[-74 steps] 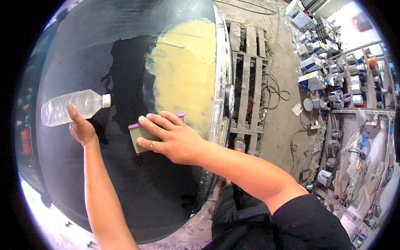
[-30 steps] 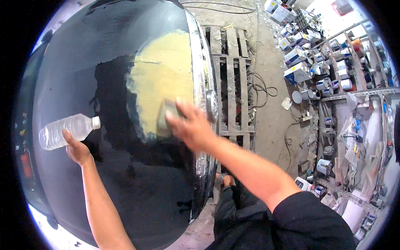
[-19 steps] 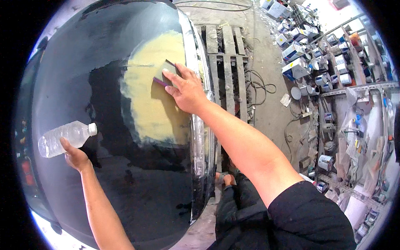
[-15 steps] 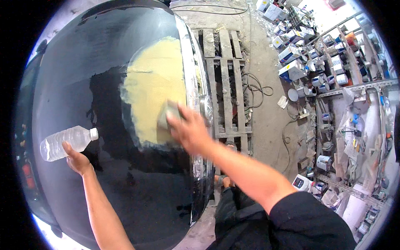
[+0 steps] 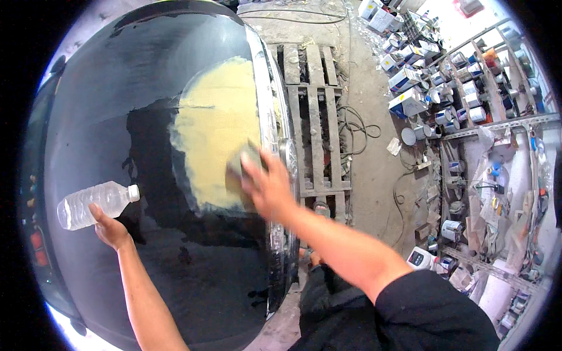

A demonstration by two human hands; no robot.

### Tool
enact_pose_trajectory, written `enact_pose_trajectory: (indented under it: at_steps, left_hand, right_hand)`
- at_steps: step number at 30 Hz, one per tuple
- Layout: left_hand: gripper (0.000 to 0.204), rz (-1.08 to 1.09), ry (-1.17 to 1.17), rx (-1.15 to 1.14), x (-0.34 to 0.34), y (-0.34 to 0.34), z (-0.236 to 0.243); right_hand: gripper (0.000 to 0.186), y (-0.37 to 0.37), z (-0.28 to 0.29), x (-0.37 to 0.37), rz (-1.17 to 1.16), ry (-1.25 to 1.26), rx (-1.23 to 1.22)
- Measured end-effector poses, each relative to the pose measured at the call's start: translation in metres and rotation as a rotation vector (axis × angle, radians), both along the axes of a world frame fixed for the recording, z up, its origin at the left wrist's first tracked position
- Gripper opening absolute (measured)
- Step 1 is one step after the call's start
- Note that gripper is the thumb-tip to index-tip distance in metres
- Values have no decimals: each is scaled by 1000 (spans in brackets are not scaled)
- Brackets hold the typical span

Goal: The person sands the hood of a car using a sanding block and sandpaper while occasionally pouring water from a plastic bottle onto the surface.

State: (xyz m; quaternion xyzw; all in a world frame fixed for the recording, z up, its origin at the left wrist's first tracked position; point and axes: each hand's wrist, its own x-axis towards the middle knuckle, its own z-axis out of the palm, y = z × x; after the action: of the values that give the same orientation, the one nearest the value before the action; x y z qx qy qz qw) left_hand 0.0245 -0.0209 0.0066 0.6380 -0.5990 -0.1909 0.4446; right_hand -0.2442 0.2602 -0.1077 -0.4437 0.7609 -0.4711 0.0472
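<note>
A dark car hood (image 5: 216, 281) spreads in front of me, wet in darker streaks, with a pale yellow filler patch (image 5: 216, 117) on its right half. My right hand (image 5: 270, 186), blurred by motion, grips a grey sanding block (image 5: 239, 165) against the lower right part of this patch. Part of the block is hidden by the fingers. On the left, my left hand (image 5: 111, 228) is closed around a clear plastic bottle (image 5: 93, 205) with a white cap. The bottle lies tilted over the hood, its cap toward the right; the thumb shows on its near side.
Shiny wrapping or tape (image 5: 264, 111) runs along the hood's right edge. Beside it lies a wooden pallet (image 5: 316, 128), with a dark cable (image 5: 358, 131) on the floor. Farther right stand paint cans (image 5: 449, 116) and a cluttered metal rack (image 5: 503, 121).
My right hand and the sanding block have shifted slightly right across the filler patch. My left hand keeps its hold on the bottle. The whole view has moved a little.
</note>
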Motion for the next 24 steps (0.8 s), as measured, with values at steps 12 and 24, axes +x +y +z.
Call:
enact_pose_trajectory:
  at_steps: [12,24]
  left_hand:
    - [90,2,-29,-13,-12,2,-1]
    - [88,-21,-18,-19,-18,2,-2]
  right_hand:
    - [48,-49,-2,-68,-203,-161,66]
    - [51,-59,-6,-97,-298,-233,93]
